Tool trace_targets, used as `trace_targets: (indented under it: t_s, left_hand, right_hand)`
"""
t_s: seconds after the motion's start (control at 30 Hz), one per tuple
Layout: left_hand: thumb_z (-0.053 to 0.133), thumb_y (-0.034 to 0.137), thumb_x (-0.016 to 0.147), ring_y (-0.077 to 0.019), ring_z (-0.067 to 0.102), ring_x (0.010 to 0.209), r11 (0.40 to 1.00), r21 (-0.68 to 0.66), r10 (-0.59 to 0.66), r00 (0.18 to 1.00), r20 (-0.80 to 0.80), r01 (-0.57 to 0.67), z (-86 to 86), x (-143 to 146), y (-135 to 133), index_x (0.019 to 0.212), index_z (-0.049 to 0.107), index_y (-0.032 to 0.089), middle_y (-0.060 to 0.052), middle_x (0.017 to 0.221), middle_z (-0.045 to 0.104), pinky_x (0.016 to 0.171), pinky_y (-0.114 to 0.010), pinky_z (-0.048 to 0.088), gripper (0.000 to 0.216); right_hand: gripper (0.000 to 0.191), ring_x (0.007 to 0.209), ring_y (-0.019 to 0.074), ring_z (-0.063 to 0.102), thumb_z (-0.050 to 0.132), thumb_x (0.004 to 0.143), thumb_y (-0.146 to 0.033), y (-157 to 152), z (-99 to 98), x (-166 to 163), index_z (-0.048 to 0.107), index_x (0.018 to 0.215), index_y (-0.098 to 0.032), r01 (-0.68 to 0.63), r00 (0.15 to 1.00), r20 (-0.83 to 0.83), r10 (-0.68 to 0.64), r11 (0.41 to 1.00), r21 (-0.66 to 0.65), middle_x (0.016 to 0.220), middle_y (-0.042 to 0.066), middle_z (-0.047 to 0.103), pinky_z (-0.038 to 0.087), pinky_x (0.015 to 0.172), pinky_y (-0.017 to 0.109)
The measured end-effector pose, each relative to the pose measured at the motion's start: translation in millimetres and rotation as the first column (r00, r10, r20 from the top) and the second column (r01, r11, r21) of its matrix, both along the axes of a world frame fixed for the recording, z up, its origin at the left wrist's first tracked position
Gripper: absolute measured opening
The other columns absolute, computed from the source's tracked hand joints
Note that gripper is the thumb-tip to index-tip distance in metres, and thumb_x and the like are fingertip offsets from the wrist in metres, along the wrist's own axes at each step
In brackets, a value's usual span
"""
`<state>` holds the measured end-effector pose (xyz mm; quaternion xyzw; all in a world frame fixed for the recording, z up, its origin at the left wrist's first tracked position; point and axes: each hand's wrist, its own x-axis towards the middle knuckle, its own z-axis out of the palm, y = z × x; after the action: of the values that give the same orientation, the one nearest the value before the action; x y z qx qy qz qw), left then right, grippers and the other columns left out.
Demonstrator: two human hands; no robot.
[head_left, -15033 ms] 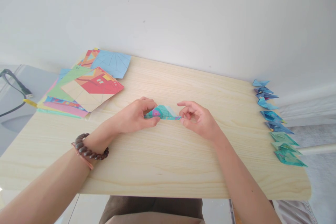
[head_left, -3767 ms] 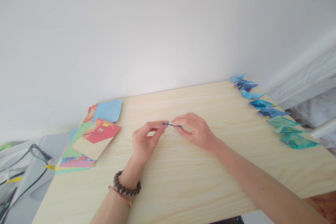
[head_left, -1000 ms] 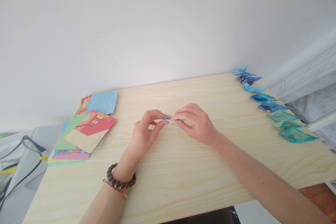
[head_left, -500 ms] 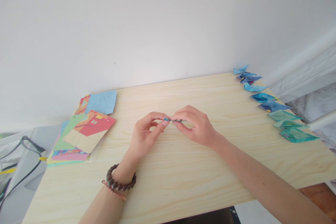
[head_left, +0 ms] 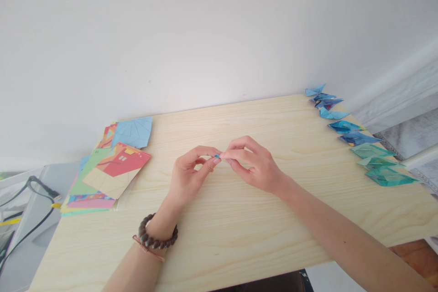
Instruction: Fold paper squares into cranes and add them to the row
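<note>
A small folded piece of teal paper (head_left: pixel 217 156) is pinched above the middle of the table, mostly hidden by fingertips. My left hand (head_left: pixel 191 171) grips it between thumb and forefinger, from the left side. From the right, my right hand (head_left: pixel 255 162) closes its thumb and fingers at the paper's right end, its fingertips nearly meeting those of the left. A dark beaded bracelet (head_left: pixel 157 239) and a copper-coloured band circle my left wrist.
Several folded paper boats in blue and green, one a green boat (head_left: pixel 390 176), line the right edge of the wooden table (head_left: pixel 239 237). Printed paper sheets (head_left: pixel 118 171) lie piled at the left. Black cables (head_left: pixel 41 187) lie beyond the left edge; a wall stands behind.
The right fingertips have shifted slightly left along the paper, and less of it shows now. My left hand has stayed nearly still.
</note>
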<state>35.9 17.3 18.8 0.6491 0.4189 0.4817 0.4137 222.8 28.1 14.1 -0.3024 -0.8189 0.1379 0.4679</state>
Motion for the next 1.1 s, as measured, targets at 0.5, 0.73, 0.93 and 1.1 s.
trace_targets:
  t_s: [0.5, 0.73, 0.93, 1.1]
  left_hand:
    - [0.064, 0.023, 0.077, -0.0135, 0.065, 0.069, 0.984, 0.161, 0.102, 0.976, -0.193, -0.07, 3.2, -2.9, -2.5, 0.088, 0.07, 0.021, -0.002, 0.083, 0.072, 0.065, -0.025, 0.055, 0.013]
    - [0.065, 0.024, 0.076, -0.0136, 0.066, 0.067, 0.981, 0.168, 0.136, 0.965, -0.224, -0.1, 4.5, -1.1, -4.0, 0.085, 0.071, 0.021, -0.002, 0.081, 0.072, 0.065, -0.025, 0.056, 0.012]
    - [0.067, 0.024, 0.074, -0.0163, 0.067, 0.064, 0.992, 0.014, 0.122, 0.992, 0.03, -0.123, 2.0, 0.5, -3.4, 0.081, 0.066, 0.016, -0.004, 0.078, 0.07, 0.054, -0.026, 0.055, 0.01]
    - [0.068, 0.024, 0.073, -0.0169, 0.067, 0.061, 0.986, -0.111, 0.14, 0.976, 0.167, -0.123, 2.3, 0.8, -0.8, 0.081, 0.062, 0.015, -0.003, 0.073, 0.069, 0.05, -0.025, 0.053, 0.014]
  right_hand:
    - [0.029, 0.075, 0.0112, 0.055, 0.05, 0.08, -0.006, -0.4, 3.1, 0.8, 0.059, 0.099, -0.026, -0.017, 0.999, 0.028, 0.017, 1.0, -0.018, 0.099, 0.004, 0.053, 0.048, 0.072, 0.028]
    - [0.02, 0.083, 0.015, 0.057, 0.05, 0.081, -0.011, -2.8, 7.5, -1.4, 0.058, 0.095, -0.022, -0.015, 1.0, 0.001, 0.015, 0.998, -0.055, 0.098, 0.006, 0.055, 0.049, 0.075, 0.031]
    - [0.02, 0.086, 0.0172, 0.057, 0.053, 0.08, -0.017, -1.5, 8.2, -1.5, 0.054, 0.1, -0.021, 0.005, 1.0, -0.029, -0.008, 0.996, -0.086, 0.094, 0.007, 0.06, 0.048, 0.077, 0.034]
    - [0.015, 0.073, 0.0141, 0.057, 0.056, 0.081, -0.023, -2.9, 3.8, -1.4, 0.056, 0.096, -0.02, 0.044, 0.999, 0.004, -0.044, 0.986, -0.162, 0.085, 0.003, 0.065, 0.046, 0.073, 0.03]
